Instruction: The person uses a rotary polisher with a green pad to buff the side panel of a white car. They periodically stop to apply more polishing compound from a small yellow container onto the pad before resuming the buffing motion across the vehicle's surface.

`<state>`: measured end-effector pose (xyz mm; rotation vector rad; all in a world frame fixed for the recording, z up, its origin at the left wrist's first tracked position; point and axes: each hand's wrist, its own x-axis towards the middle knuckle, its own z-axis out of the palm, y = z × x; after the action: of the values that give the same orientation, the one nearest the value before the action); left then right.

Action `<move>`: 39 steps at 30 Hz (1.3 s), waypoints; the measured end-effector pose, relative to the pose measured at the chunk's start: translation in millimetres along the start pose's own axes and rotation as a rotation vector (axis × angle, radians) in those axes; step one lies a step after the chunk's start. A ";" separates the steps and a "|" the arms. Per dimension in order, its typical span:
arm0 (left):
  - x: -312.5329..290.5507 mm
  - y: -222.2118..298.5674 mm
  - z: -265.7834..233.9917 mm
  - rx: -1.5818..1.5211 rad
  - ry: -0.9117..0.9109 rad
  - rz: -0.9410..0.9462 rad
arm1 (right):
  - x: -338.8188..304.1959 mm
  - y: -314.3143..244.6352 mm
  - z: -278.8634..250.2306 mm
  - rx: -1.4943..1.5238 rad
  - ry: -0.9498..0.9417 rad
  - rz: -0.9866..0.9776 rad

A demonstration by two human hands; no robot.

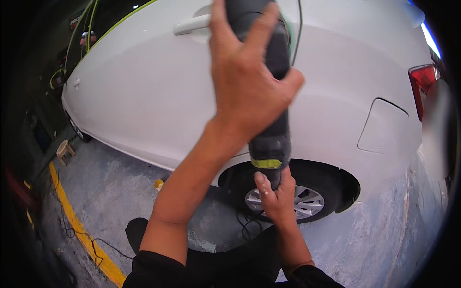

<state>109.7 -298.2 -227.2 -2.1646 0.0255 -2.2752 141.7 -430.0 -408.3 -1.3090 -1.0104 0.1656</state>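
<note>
A long black car polisher [270,137] with a yellow-green strip near its rear end is held up against the side of a white car [331,110]. Over the front of its body my left hand [247,84] is wrapped, fingers and thumb spread around it. Lower down, my right hand [278,194] grips the narrow rear handle, thumb on top. A sliver of pale green shows at the right edge of the tool's head; the rest of the working face is hidden. Left of the tool is a white door handle [192,25].
Below the tool sits the rear wheel [309,201], with a black cord [244,230] looped beside it. A fuel flap [384,126] and red tail light [422,89] lie to the right. On the floor are a yellow cup [158,184], a small stool [65,151] and a yellow line [77,221].
</note>
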 end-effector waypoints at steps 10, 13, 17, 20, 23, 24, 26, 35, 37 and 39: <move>-60.2 -8.0 -10.9 -0.038 -0.100 0.032 | -42.7 98.7 32.2 -0.028 0.081 -0.127; -61.5 -55.7 -51.0 0.039 -0.058 -0.066 | -19.9 74.2 58.7 -0.080 -0.114 -0.038; -47.2 -114.3 -101.3 0.072 0.021 -0.257 | 15.8 50.8 107.2 -0.242 -0.238 -0.123; -25.4 -146.7 -128.1 0.159 0.045 -0.261 | 39.5 28.0 133.6 -0.265 -0.264 -0.213; -18.7 -159.5 -127.2 0.183 0.033 -0.237 | 46.2 20.7 133.8 -0.263 -0.269 -0.230; -19.3 -157.5 -124.3 0.199 0.024 -0.238 | 44.9 20.7 129.9 -0.269 -0.269 -0.230; -28.9 -143.5 -116.5 0.225 0.004 -0.251 | 37.7 22.7 116.4 -0.289 -0.275 -0.205; -48.8 -49.2 -54.2 0.037 -0.004 -0.248 | -3.3 29.6 19.8 -0.280 -0.245 -0.068; -48.3 -32.8 -37.9 -0.003 -0.019 -0.223 | -11.8 30.5 0.2 -0.249 -0.193 -0.102; -47.3 -15.0 -22.1 -0.048 -0.021 -0.218 | -18.7 31.4 -18.7 -0.256 -0.167 -0.093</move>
<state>90.2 -282.4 -275.3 -2.3204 -0.1655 -2.3847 157.0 -445.3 -443.3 -1.4941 -1.2638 0.0768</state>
